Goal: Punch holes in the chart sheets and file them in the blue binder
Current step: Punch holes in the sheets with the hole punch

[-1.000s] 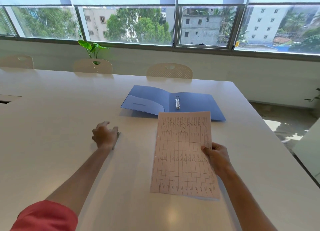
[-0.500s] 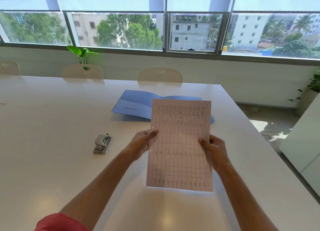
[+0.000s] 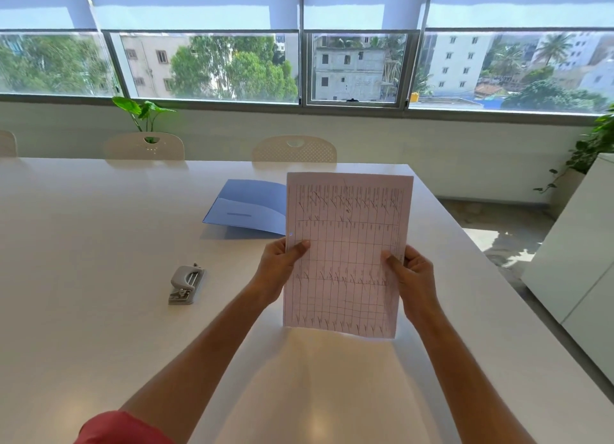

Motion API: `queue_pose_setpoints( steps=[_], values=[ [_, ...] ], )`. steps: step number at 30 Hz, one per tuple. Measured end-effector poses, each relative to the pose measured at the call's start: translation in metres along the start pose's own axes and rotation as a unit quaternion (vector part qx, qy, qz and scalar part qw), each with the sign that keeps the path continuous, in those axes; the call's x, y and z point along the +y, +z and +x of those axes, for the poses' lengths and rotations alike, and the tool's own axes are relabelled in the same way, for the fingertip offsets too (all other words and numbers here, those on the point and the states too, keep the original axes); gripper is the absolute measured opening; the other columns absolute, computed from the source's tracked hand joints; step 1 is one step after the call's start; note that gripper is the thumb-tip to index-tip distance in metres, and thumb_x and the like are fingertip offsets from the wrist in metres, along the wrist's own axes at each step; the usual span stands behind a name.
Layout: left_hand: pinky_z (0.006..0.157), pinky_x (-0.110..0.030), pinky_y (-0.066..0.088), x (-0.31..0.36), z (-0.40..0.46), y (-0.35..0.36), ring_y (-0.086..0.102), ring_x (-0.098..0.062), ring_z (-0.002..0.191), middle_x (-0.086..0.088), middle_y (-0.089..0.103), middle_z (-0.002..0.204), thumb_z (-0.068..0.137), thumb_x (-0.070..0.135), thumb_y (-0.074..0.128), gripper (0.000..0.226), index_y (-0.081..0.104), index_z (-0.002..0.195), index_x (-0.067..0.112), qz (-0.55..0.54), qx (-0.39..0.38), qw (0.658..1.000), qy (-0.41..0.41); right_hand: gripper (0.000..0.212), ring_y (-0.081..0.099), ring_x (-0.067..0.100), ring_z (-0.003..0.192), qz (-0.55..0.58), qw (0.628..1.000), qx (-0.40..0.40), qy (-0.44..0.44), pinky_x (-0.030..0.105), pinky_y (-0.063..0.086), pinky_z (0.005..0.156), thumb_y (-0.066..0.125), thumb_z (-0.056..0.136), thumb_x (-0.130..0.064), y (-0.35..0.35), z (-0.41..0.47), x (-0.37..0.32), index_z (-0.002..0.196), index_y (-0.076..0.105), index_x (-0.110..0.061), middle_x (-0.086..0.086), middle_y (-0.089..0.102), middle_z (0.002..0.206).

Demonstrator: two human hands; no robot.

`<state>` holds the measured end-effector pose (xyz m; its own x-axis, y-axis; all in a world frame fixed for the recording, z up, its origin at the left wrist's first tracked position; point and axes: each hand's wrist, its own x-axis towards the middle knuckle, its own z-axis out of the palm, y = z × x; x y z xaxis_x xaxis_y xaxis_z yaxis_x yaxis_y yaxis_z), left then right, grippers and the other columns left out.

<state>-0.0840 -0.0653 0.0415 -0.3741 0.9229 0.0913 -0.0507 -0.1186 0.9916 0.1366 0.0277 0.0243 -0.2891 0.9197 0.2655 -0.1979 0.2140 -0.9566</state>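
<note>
Chart sheets (image 3: 345, 254) feel light and floppy; we pinch both side edges with left hand (image 3: 277, 270) and right hand (image 3: 415, 275).

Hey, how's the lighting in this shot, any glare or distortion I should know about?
Head view: daylight from the windows backlights the chart sheet, held up by the left hand and right hand, so its grid shows through; soft glare patches lie on the white table below the sheet; the wide-angle lens bends the table edge and window frame; the hole punch looks sharp.
</note>
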Motion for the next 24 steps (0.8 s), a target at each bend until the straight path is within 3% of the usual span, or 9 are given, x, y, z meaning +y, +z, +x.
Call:
queue_pose_setpoints(
  steps=[5,9,14,20,24],
  values=[
    [0.078,-0.041,0.058,0.004,-0.002,0.008,0.070,-0.023,0.081,0.004,0.073,0.084,0.098,0.016,0.047,0.019,0.064,0.092,0.014,0.004,0.013,0.999,0.042,0.014,0.072,0.020,0.084,-0.003,1.000,0.011,-0.022,0.028,0.060,0.067,0.054,0.095,-0.008,-0.002,0.001,-0.004,0.102,0.066,-0.009,-0.006,0.075,0.094],
    [0.076,-0.039,0.056,0.004,-0.002,0.015,0.070,-0.021,0.079,0.009,0.073,0.081,0.099,0.015,0.045,0.020,0.064,0.093,0.015,0.008,0.020,0.998,0.054,0.016,0.072,0.016,0.083,-0.017,0.999,0.021,-0.033,0.021,0.056,0.063,0.052,0.096,-0.007,-0.004,0.000,-0.006,0.105,0.066,-0.008,-0.010,0.075,0.093],
    [0.078,-0.039,0.057,0.005,0.000,0.020,0.070,-0.023,0.081,0.009,0.073,0.083,0.098,0.016,0.046,0.018,0.063,0.094,0.016,0.016,0.006,0.998,0.053,0.018,0.071,0.012,0.081,-0.041,0.998,0.035,-0.036,0.022,0.057,0.063,0.051,0.097,-0.007,-0.010,-0.001,-0.010,0.100,0.066,-0.015,-0.010,0.074,0.092],
    [0.071,-0.029,0.059,0.006,0.003,0.025,0.072,-0.022,0.082,0.001,0.073,0.091,0.094,0.014,0.055,0.012,0.066,0.097,0.011,0.013,0.005,0.999,0.044,0.016,0.071,0.009,0.078,-0.065,0.995,0.059,-0.040,0.017,0.055,0.059,0.052,0.098,-0.012,-0.019,-0.002,-0.014,0.100,0.067,-0.017,-0.007,0.073,0.097],
    [0.076,-0.036,0.060,0.005,0.007,0.027,0.071,-0.026,0.088,-0.008,0.073,0.100,0.090,0.011,0.060,0.012,0.069,0.098,0.008,0.007,0.014,0.999,0.035,0.015,0.072,0.010,0.079,-0.086,0.992,0.081,-0.036,0.022,0.057,0.062,0.052,0.098,-0.015,-0.030,-0.002,-0.016,0.098,0.066,-0.020,-0.007,0.073,0.098]
  ],
)
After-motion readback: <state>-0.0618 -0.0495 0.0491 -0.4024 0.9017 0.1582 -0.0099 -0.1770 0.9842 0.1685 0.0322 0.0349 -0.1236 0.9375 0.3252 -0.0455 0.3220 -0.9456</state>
